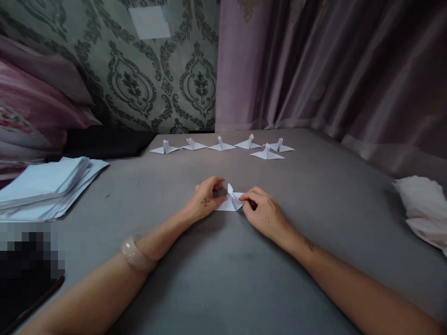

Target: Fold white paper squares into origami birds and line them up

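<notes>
A small white folded paper bird lies on the grey surface between my hands. My left hand rests on its left side, fingers curled and pinching the paper. My right hand pinches the right side, fingers pressed together on the fold. A pale bangle sits on my left forearm.
Several finished white paper birds stand in a row near the far edge by the patterned wall. A stack of white paper sheets lies at the left. Crumpled white cloth or paper sits at the right edge. Purple curtains hang behind.
</notes>
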Demonstrator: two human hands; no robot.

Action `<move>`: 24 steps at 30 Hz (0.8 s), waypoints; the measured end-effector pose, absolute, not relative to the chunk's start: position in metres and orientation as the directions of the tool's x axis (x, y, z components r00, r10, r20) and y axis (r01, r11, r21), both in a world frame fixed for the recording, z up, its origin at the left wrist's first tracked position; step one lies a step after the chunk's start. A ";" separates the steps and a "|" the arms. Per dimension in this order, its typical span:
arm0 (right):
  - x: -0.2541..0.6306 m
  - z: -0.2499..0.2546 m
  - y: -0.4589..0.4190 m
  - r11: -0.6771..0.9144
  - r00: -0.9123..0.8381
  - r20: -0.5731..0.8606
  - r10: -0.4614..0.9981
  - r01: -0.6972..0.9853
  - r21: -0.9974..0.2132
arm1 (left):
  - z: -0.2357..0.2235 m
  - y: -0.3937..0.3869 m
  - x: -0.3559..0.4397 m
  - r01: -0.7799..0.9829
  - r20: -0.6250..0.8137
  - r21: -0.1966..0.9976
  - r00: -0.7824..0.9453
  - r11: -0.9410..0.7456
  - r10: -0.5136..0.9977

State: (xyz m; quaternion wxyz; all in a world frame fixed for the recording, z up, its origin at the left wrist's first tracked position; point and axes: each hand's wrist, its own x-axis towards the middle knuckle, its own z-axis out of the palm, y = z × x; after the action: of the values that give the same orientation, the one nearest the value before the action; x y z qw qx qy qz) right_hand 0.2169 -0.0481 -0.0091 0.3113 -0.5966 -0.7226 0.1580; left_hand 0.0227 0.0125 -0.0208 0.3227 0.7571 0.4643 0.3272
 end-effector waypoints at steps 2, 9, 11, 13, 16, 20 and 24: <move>0.219 -0.010 -0.047 0.269 -0.118 0.293 0.949 0.786 -0.557 | -0.016 0.005 0.022 0.590 0.168 0.754 0.252 -0.289 0.953; 0.211 -0.009 -0.053 0.343 -0.224 0.295 0.929 0.822 -0.455 | -0.001 -0.017 0.036 0.671 0.120 0.648 0.377 -0.360 0.918; 0.207 -0.008 -0.055 0.337 -0.221 0.296 0.929 0.837 -0.432 | -0.001 -0.017 0.037 0.674 0.134 0.615 0.423 -0.410 0.896; 0.203 -0.006 -0.056 0.324 -0.212 0.294 0.932 0.852 -0.412 | -0.003 -0.015 0.036 0.653 0.148 0.618 0.450 -0.438 0.881; 0.200 -0.004 -0.058 0.285 -0.185 0.275 0.944 0.877 -0.387 | -0.006 -0.012 0.036 0.634 0.148 0.636 0.459 -0.440 0.876; 0.196 -0.002 -0.057 0.216 -0.153 0.213 0.965 0.925 -0.314 | -0.006 -0.010 0.038 0.626 0.157 0.667 0.413 -0.404 0.897; 0.195 0.002 -0.033 0.136 -0.100 0.141 0.985 0.952 -0.273 | -0.006 -0.003 0.035 0.515 0.240 0.798 0.205 -0.313 0.949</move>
State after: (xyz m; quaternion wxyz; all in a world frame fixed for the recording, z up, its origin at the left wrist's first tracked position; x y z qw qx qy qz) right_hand 0.1950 -0.0332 0.0021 0.1451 -0.6549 -0.7396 0.0560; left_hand 0.0346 -0.0026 -0.0056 0.2911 0.7196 0.5087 0.3724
